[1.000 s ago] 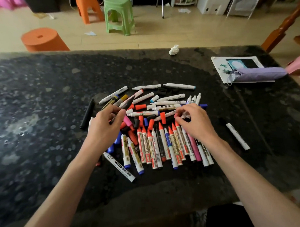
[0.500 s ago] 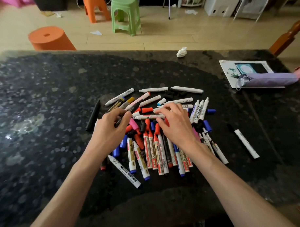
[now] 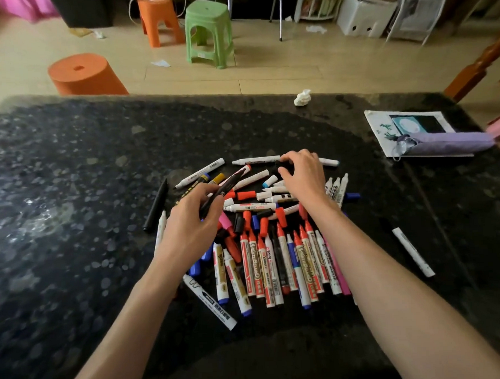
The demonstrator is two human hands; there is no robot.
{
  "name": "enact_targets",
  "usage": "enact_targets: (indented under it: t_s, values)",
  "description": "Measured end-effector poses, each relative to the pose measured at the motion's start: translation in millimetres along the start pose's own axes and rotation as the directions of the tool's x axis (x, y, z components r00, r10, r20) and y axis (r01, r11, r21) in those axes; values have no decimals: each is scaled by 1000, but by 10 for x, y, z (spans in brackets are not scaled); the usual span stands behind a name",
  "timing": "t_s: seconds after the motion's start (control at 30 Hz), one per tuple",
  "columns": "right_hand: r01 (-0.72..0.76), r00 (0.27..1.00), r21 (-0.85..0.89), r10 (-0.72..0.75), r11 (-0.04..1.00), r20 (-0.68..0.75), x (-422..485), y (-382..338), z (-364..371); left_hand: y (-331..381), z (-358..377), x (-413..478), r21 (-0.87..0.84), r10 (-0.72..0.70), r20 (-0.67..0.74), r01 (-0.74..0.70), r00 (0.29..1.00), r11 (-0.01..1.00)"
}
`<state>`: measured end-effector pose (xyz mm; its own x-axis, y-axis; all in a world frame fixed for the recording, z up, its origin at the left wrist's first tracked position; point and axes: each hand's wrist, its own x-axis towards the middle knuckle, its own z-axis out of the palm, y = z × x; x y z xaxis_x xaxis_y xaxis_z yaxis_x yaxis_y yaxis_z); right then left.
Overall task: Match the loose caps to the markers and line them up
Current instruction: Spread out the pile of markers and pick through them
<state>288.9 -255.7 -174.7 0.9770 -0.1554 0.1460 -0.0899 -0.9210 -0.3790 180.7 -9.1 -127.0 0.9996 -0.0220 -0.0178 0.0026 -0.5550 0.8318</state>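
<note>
A heap of whiteboard markers (image 3: 260,207) and loose caps lies mid-table, among them a red cap (image 3: 245,195) and a blue cap (image 3: 352,196). Nearer me, several red and blue markers (image 3: 277,265) lie side by side in a row. My left hand (image 3: 187,225) grips a black marker (image 3: 224,187) that points up and to the right, above the heap's left side. My right hand (image 3: 303,177) reaches over the heap's far edge, thumb and fingers curled round a small black cap (image 3: 283,167). The hand hides the other caps there.
A capped black marker (image 3: 156,205) lies left of the heap and a lone white marker (image 3: 412,251) to the right. A purple pouch (image 3: 445,144) on a booklet (image 3: 381,122) and a crumpled tissue (image 3: 302,98) sit at the back right. Stools stand on the floor beyond the table.
My right hand went from the row's right end, across the heap, to the black caps at its far edge. My left hand lifted the black marker slightly.
</note>
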Motion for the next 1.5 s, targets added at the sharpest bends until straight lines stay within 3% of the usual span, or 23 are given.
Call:
enact_targets:
  t_s: [0.73, 0.93, 1.1, 1.2, 1.4, 1.5]
  values:
    - [65, 979, -194, -25, 979, 201, 173, -116, -180, 2, -42, 11, -7, 2, -7, -2, 1000, 1000]
    - [43, 990, 72, -53, 996, 129, 79, -96, -214, 4, -47, 8, -11, 6, -6, -7, 1000, 1000]
    - [132, 969, 392, -202, 911, 144, -225, -226, -377, 12, -54, 4, -21, 16, 8, -15, 1000, 1000]
    - [85, 963, 528, -205, 845, 173, -473, -303, -491, 30, -79, 1, -19, 23, -2, -23, 1000, 1000]
    - [52, 967, 574, -185, 817, 175, -1032, -243, -716, 65, -118, -27, -40, 74, 52, -72, 996, 997]
    - [-50, 974, 676, -113, 736, 194, -1234, -240, -840, 70, -109, -31, -42, 109, 89, -105, 990, 994]
